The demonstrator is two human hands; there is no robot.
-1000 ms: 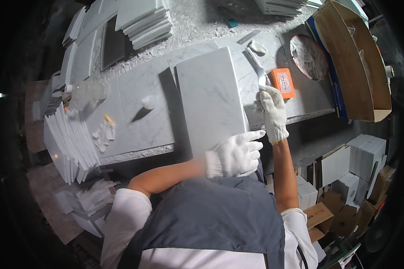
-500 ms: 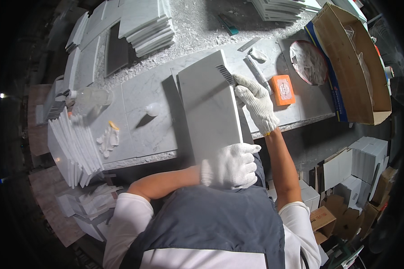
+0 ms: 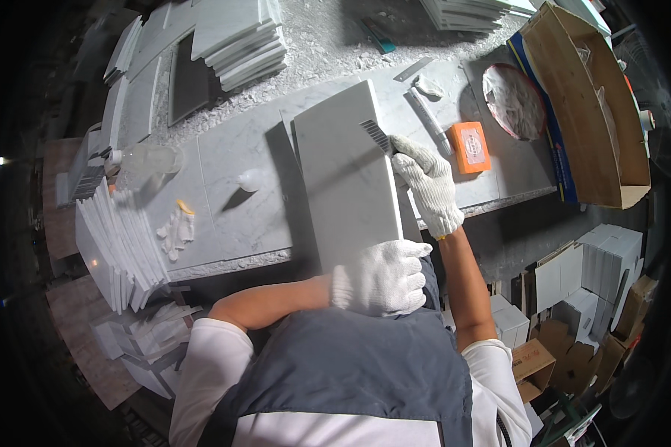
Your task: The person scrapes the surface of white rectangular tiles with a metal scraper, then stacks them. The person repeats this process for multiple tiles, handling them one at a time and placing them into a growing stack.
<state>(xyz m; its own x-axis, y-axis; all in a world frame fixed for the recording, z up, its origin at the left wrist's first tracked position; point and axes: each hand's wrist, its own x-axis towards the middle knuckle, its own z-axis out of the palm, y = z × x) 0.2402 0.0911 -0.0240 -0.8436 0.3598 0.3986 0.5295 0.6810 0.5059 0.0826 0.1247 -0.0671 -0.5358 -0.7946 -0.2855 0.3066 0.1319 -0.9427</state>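
A long white marble tile (image 3: 343, 171) lies tilted across the worktop's front edge, its near end close to my apron. My left hand (image 3: 384, 277), in a white knit glove, is curled over that near end and grips it. At the tile's right edge is my gloved right hand (image 3: 429, 182), fingers pinched together. From them a small comb-like piece with dark stripes (image 3: 375, 136) reaches onto the tile's face; its exact kind is unclear. Right of this hand are an orange box (image 3: 470, 147) and a white tube (image 3: 429, 121).
Tile stacks stand at the far left (image 3: 240, 45), far right (image 3: 466, 13) and near left (image 3: 119, 246). Left are a clear bottle (image 3: 150, 159), a crumpled glove (image 3: 175, 231) and a white bulb-shaped thing (image 3: 251, 180). A red-rimmed basin (image 3: 513, 100) adjoins a cardboard box (image 3: 581, 104).
My right hand and the striped piece have slid slightly nearer to me along the tile's right edge. My left hand keeps its grip on the near end.
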